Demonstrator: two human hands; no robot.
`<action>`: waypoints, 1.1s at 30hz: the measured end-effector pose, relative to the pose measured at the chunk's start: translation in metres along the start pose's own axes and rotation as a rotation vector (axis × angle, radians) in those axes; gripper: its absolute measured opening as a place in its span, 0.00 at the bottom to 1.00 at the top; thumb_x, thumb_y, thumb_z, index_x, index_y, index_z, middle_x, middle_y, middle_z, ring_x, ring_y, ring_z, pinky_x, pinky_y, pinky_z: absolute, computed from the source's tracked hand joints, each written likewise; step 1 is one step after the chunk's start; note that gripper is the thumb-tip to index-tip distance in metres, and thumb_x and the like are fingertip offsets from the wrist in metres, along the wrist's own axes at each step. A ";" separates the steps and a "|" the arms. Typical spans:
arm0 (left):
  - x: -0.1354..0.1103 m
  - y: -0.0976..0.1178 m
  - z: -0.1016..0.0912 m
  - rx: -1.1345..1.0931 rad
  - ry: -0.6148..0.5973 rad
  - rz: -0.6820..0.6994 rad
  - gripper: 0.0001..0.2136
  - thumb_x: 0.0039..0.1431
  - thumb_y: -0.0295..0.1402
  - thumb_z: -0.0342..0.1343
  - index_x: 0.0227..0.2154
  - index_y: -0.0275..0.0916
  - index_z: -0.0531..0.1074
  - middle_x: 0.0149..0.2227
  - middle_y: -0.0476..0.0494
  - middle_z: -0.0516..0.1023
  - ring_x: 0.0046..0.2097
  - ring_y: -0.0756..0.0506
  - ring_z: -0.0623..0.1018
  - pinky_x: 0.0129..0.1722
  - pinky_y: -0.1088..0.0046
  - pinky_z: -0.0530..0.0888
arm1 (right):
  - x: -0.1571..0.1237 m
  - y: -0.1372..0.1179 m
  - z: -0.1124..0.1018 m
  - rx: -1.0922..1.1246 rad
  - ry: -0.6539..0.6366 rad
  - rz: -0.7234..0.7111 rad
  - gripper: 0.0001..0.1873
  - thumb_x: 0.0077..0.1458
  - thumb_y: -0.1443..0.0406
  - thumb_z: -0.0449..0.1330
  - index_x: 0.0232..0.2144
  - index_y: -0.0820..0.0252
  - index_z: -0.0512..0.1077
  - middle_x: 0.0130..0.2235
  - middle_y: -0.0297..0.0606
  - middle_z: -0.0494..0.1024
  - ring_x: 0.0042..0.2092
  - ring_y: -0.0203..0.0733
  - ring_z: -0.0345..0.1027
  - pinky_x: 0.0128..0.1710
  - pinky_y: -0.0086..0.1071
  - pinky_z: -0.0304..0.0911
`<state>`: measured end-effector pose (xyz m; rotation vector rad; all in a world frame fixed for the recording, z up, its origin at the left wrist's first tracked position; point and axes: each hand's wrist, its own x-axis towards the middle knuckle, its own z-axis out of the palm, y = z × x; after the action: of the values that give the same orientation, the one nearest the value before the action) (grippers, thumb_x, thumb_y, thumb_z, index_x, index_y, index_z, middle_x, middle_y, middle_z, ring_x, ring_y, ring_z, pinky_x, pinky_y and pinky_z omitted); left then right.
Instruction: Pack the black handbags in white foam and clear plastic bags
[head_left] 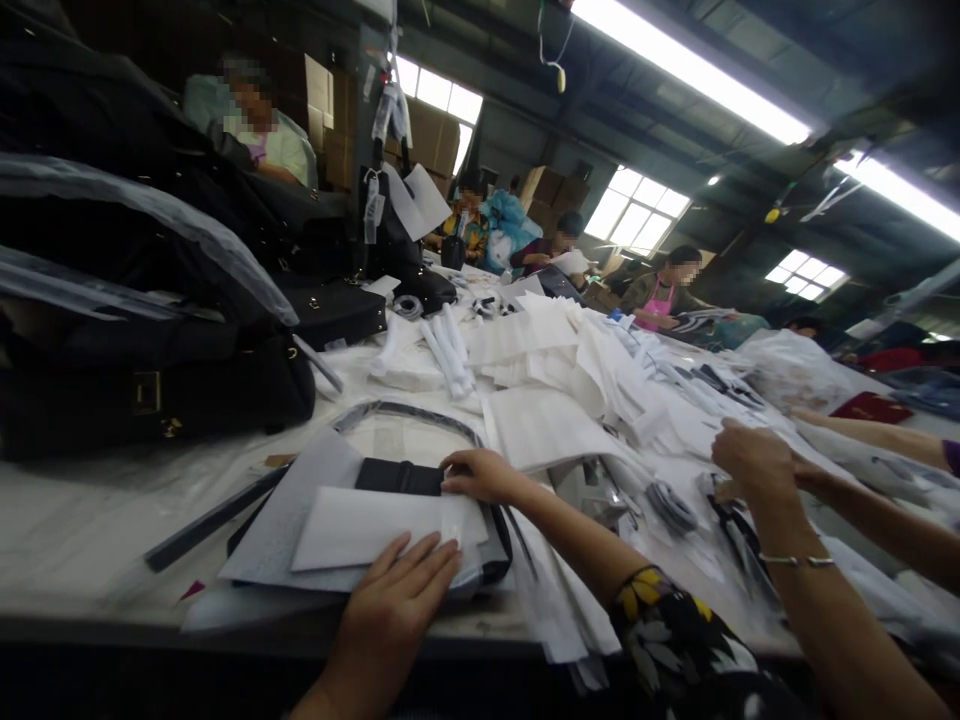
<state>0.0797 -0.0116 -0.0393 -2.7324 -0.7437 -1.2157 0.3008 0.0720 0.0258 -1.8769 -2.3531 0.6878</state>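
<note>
A black handbag (499, 560) lies flat in front of me, with its plastic-wrapped handle (420, 408) arching away from me. A thin white sheet (277, 545) and a white foam piece (375, 520) cover most of it. Between foam and handle a black strap (397, 477) shows. My left hand (401, 600) rests flat on the foam's near edge, fingers stretched out. At the strap's right end, my right hand (484, 475) has its fingers bent and closed on it; the thumb is mostly hidden.
Black bags (225, 380) are piled at left. White foam sheets (540, 420) heap up beyond the handbag. A dark strip (214, 520) lies to its left. On the right, a co-worker's hands (757, 460) work close by, near a coiled grey strap (671, 505). Other people sit farther back.
</note>
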 end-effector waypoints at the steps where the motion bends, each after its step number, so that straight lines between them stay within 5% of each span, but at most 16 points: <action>1: 0.001 0.001 -0.001 -0.011 -0.010 -0.013 0.17 0.69 0.25 0.45 0.52 0.43 0.74 0.52 0.50 0.80 0.52 0.47 0.79 0.57 0.66 0.71 | 0.004 0.001 0.000 0.021 0.007 0.013 0.16 0.56 0.60 0.66 0.47 0.57 0.78 0.42 0.38 0.83 0.44 0.42 0.77 0.44 0.28 0.66; 4: 0.002 0.003 -0.002 -0.025 -0.051 -0.022 0.16 0.67 0.24 0.47 0.52 0.44 0.74 0.52 0.49 0.79 0.52 0.45 0.79 0.56 0.63 0.72 | 0.001 -0.006 -0.003 0.055 0.116 0.046 0.11 0.61 0.64 0.61 0.44 0.60 0.80 0.43 0.41 0.83 0.46 0.44 0.77 0.47 0.31 0.67; 7: 0.003 0.003 -0.003 -0.040 -0.075 -0.017 0.17 0.66 0.24 0.48 0.53 0.44 0.73 0.52 0.47 0.79 0.53 0.44 0.79 0.56 0.61 0.73 | -0.034 -0.025 0.007 0.071 0.291 0.044 0.16 0.67 0.64 0.53 0.52 0.61 0.75 0.53 0.45 0.79 0.56 0.45 0.71 0.57 0.36 0.61; 11: 0.007 0.006 -0.009 -0.127 -0.087 -0.072 0.18 0.62 0.23 0.51 0.53 0.41 0.72 0.52 0.43 0.79 0.54 0.43 0.78 0.58 0.56 0.72 | -0.097 -0.045 0.051 0.043 0.382 -0.119 0.21 0.68 0.61 0.53 0.59 0.60 0.68 0.59 0.44 0.73 0.62 0.46 0.64 0.65 0.43 0.52; 14: 0.011 0.001 -0.027 -0.212 -0.127 -0.073 0.16 0.63 0.25 0.52 0.52 0.40 0.73 0.51 0.42 0.80 0.52 0.45 0.79 0.57 0.61 0.74 | -0.119 -0.045 0.081 -0.053 0.419 -0.189 0.33 0.62 0.56 0.60 0.64 0.62 0.61 0.65 0.49 0.65 0.67 0.52 0.55 0.67 0.50 0.49; 17: 0.011 -0.021 -0.056 -0.149 -0.178 0.042 0.14 0.66 0.29 0.52 0.53 0.39 0.72 0.54 0.41 0.78 0.54 0.46 0.78 0.55 0.67 0.75 | -0.119 -0.039 0.091 -0.128 0.420 -0.219 0.37 0.58 0.58 0.64 0.65 0.62 0.59 0.65 0.48 0.63 0.68 0.53 0.53 0.68 0.52 0.45; 23: -0.010 -0.089 -0.104 0.267 -0.385 0.253 0.26 0.65 0.26 0.50 0.65 0.41 0.58 0.65 0.39 0.65 0.65 0.38 0.66 0.63 0.52 0.66 | -0.110 -0.032 0.087 -0.159 0.416 -0.246 0.38 0.54 0.67 0.65 0.65 0.59 0.60 0.65 0.47 0.65 0.67 0.52 0.55 0.68 0.52 0.45; 29: -0.039 -0.107 -0.089 0.248 -0.401 0.186 0.29 0.62 0.19 0.43 0.65 0.41 0.58 0.63 0.41 0.68 0.63 0.41 0.69 0.60 0.54 0.69 | -0.124 -0.052 0.090 -0.088 0.520 -0.239 0.30 0.58 0.69 0.60 0.62 0.59 0.64 0.63 0.46 0.67 0.66 0.55 0.56 0.68 0.57 0.43; 33: -0.048 -0.107 -0.079 0.215 -0.340 0.148 0.26 0.64 0.22 0.44 0.64 0.41 0.60 0.62 0.42 0.70 0.61 0.42 0.72 0.59 0.56 0.70 | -0.145 -0.093 0.108 0.297 0.651 -0.148 0.16 0.64 0.66 0.54 0.52 0.56 0.73 0.52 0.46 0.77 0.56 0.52 0.69 0.59 0.50 0.62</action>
<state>-0.0498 0.0442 -0.0339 -2.7798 -0.6398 -0.6095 0.2194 -0.1121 -0.0032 -1.4853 -1.8311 0.3163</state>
